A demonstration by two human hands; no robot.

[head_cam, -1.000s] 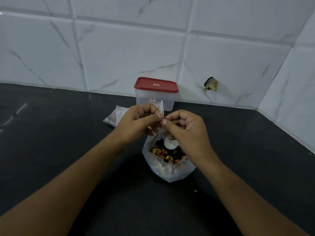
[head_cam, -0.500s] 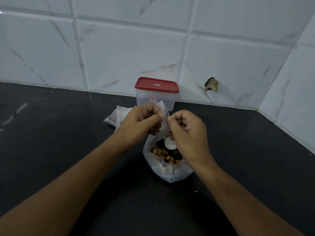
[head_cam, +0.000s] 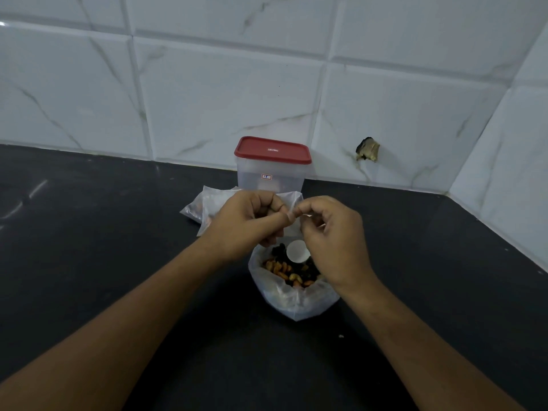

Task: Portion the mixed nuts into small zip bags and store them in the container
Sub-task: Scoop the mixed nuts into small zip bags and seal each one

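Left hand (head_cam: 252, 221) and right hand (head_cam: 332, 241) pinch a small zip bag (head_cam: 293, 200) over the nut bag (head_cam: 296, 304); a filled bag (head_cam: 194, 206) lies at eleven o'clock, the lidded container (head_cam: 271, 176) at twelve. Most portioning and storing seem left.

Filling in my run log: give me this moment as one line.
left hand: pinches small zip bag | right hand: pinches same bag | big nut bag: open, white round object inside | container: red lid on
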